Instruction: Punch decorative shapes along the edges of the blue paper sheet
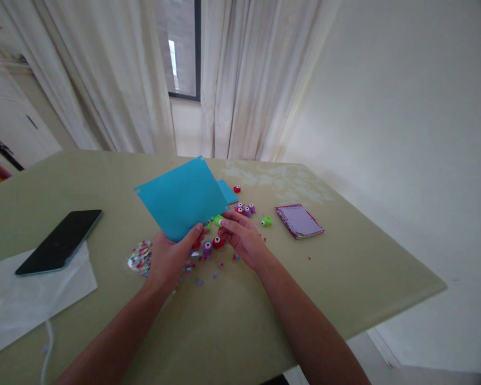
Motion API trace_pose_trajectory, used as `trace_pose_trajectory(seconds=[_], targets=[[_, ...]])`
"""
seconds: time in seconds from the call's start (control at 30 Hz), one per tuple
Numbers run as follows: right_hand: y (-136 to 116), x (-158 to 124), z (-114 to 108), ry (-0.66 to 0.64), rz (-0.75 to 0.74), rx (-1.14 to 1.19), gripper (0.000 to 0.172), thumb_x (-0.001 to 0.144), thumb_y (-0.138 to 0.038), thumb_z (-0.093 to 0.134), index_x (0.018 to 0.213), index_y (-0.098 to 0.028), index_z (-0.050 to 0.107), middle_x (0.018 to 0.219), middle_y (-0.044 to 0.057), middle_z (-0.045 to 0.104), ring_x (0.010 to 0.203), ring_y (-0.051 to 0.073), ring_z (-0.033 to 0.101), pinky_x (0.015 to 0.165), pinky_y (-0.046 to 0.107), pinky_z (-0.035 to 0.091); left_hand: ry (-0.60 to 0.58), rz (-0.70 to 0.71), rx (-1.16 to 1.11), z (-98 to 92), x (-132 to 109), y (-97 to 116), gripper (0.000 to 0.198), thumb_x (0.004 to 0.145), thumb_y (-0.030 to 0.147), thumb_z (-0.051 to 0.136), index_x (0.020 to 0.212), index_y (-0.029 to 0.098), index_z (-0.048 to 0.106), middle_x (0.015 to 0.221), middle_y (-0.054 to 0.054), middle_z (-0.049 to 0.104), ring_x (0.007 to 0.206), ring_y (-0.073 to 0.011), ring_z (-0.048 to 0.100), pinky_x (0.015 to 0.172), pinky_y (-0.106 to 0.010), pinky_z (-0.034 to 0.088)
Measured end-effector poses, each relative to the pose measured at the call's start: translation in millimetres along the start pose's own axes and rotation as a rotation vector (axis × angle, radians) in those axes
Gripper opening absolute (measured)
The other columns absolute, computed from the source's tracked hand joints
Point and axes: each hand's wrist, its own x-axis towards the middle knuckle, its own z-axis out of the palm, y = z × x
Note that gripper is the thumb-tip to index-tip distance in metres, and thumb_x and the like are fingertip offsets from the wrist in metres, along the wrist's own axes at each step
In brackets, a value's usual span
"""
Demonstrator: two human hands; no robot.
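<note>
My left hand (171, 256) pinches the near corner of a blue sheet of paper (182, 197) and holds it tilted up off the table. My right hand (242, 235) is closed on a small green craft punch (217, 220) at the sheet's near right edge. Just below the hands lie a purple punch (207, 247) and a red punch (218, 242). Small punched paper bits (200, 267) are scattered on the table beneath my hands.
More small punches (245, 209) sit behind my right hand, with a green one (266, 220) and a red one (237, 189) apart. A purple notepad (299, 220) lies right. A black phone (60, 240) rests on white paper (36, 291) left. A confetti pile (141, 256) lies near my left wrist.
</note>
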Motion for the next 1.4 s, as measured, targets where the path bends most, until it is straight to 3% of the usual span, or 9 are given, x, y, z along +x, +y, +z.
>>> trace_pose_trajectory(seconds=[0.17, 0.5, 0.63, 0.9, 1.4], targets=[[0, -1, 1, 0.002, 0.012, -0.005, 0.046, 0.062, -0.038, 0.101, 0.097, -0.021, 0.076, 0.088, -0.001, 0.075, 0.069, 0.013, 0.069, 0.062, 0.024, 0.056, 0.024, -0.001, 0.033, 0.7, -1, 2, 0.036, 0.076, 0.051, 0.087, 0.087, 0.017, 0.084, 0.082, -0.010, 0.085, 0.068, -0.0288, 0.079, 0.054, -0.033, 0.061], [-1, 0, 2, 0.013, -0.029, 0.032, 0.038, 0.067, -0.036, 0.096, 0.094, -0.021, 0.074, 0.075, -0.004, 0.069, 0.062, 0.011, 0.063, 0.058, 0.021, 0.052, 0.015, 0.052, 0.078, -0.1, 1, 3, 0.037, 0.074, 0.052, 0.086, 0.083, 0.017, 0.082, 0.081, -0.010, 0.085, 0.071, -0.0302, 0.080, 0.060, -0.036, 0.063], [1, 0, 3, 0.009, -0.035, 0.055, 0.041, 0.065, -0.039, 0.099, 0.091, -0.021, 0.073, 0.081, -0.003, 0.071, 0.067, 0.010, 0.066, 0.063, 0.021, 0.055, -0.002, 0.045, 0.067, 1.7, 0, 5, 0.037, 0.071, 0.052, 0.085, 0.084, 0.017, 0.082, 0.081, -0.010, 0.085, 0.073, -0.0313, 0.081, 0.064, -0.038, 0.064], [4, -2, 8, 0.024, -0.039, -0.003, 0.048, 0.062, -0.049, 0.103, 0.085, -0.019, 0.073, 0.076, -0.004, 0.067, 0.061, 0.009, 0.059, 0.057, 0.020, 0.049, -0.037, 0.013, 0.056, 3.0, -1, 7, 0.040, 0.068, 0.052, 0.085, 0.086, 0.017, 0.081, 0.081, -0.011, 0.085, 0.074, -0.0326, 0.081, 0.064, -0.038, 0.064], [8, 0, 5, 0.079, -0.008, -0.096, 0.056, 0.054, -0.059, 0.103, 0.076, -0.019, 0.071, 0.063, -0.004, 0.065, 0.054, 0.010, 0.056, 0.052, 0.024, 0.044, -0.071, 0.130, 0.140, 0.3, 3, -3, 0.040, 0.077, 0.053, 0.084, 0.094, 0.017, 0.083, 0.090, -0.010, 0.086, 0.078, -0.0301, 0.079, 0.070, -0.038, 0.062]])
